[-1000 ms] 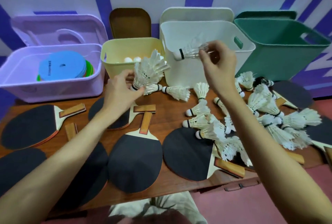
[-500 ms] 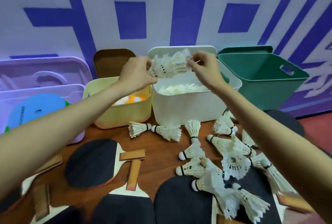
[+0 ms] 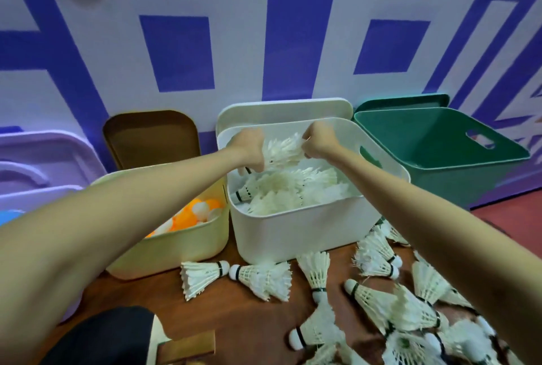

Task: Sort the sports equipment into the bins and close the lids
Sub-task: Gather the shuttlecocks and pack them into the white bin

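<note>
While both my arms reach over the white bin (image 3: 293,235), my left hand (image 3: 249,146) and right hand (image 3: 318,140) have fingers curled round a bunch of shuttlecocks (image 3: 283,149) just above the shuttlecock pile (image 3: 296,188) inside it. More loose shuttlecocks (image 3: 375,306) lie on the tabletop (image 3: 249,323) toward its right edge, before the bin.

Open green bin (image 3: 440,156) (shuttlecock-strewn table (image 3: 240,317))
</note>
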Demonstrator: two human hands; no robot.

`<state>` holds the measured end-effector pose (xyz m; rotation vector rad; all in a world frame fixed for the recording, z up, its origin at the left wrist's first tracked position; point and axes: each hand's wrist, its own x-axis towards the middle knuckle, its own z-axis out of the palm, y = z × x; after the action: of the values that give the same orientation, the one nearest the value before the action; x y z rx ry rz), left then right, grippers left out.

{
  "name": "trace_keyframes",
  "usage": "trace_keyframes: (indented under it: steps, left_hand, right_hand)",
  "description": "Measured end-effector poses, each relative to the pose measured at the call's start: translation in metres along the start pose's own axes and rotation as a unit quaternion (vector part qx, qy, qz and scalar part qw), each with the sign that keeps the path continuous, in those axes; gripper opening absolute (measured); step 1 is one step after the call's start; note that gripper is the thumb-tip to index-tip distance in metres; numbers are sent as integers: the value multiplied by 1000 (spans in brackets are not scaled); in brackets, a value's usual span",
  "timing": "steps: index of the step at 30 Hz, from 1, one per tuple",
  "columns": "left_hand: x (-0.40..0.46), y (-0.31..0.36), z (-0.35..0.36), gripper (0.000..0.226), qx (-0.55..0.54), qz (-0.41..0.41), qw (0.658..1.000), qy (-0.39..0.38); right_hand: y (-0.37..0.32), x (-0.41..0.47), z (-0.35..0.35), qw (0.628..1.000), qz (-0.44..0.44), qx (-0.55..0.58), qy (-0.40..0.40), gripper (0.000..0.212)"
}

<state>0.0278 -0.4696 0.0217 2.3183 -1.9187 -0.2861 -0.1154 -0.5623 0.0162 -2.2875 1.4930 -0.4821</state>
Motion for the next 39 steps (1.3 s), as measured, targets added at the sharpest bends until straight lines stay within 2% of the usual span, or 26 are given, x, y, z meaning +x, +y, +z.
trace_keyframes:
  steps: [3, 6, 8, 10, 12, 16, 18, 21, 24, 26, 29, 33, 36, 39]
  left_hand:
    - [12, -7, 13, 40, 26, -10, 1000, -14]
    - [23, -14, 23, 27, 55, -31, 998, -21]
    - [27, -13, 25, 23, 85, -32, 994, -62]
    - [29, -10, 27, 28, 115, -23, 988, -103]
    - [30, -10, 28, 29, 129, -20, 985, -115]
    - [26, -11, 19, 28, 131, -21, 984, -119]
    - [20, -9, 11, 26, 128, -19, 985, -111]
    - [3, -7, -3, 18, 119, -10, 991, -53]
    - [-22, -5, -17, 7, 72, 2, 996, 55]
    - [-43, -5, -22, 18, 6, 3, 993, 121]
    - [-84, -4, -22, 23, -69, -10, 968, 241]
    - [-150, -2, -11, 19, -121, -5, 918, 377]
    - [-190, -7, 9, 13, -162, -5, 891, 423]
    - [-216, -15, 38, 11, -180, -38, 901, 393]
  right_hand:
    - [1, 11, 14, 999, -9, -28, -39, 29]
    - [0, 14, 26, 996, -17, -48, -75, 30]
    - [2, 15, 34, 994, -18, -54, -96, 31]
    - [3, 15, 38, 991, -15, -67, -117, 31]
    - [3, 14, 40, 988, -15, -77, -135, 29]
    - [2, 10, 34, 987, -19, -91, -128, 18]
    - [1, 5, 29, 988, -26, -94, -122, 22]
    - [-3, -8, 18, 987, -48, -109, -108, 34]
    - [-8, -25, 6, 990, -63, -102, -81, 33]
    - [-12, -42, -3, 992, -82, -78, -58, 34]
    - [-20, -77, -11, 989, -145, -37, -1, 32]
    - [-25, -142, -8, 964, -252, 32, 73, 27]
    - [-25, -191, -6, 937, -323, 59, 119, 27]
    - [-21, -230, 5, 931, -342, 68, 105, 28]
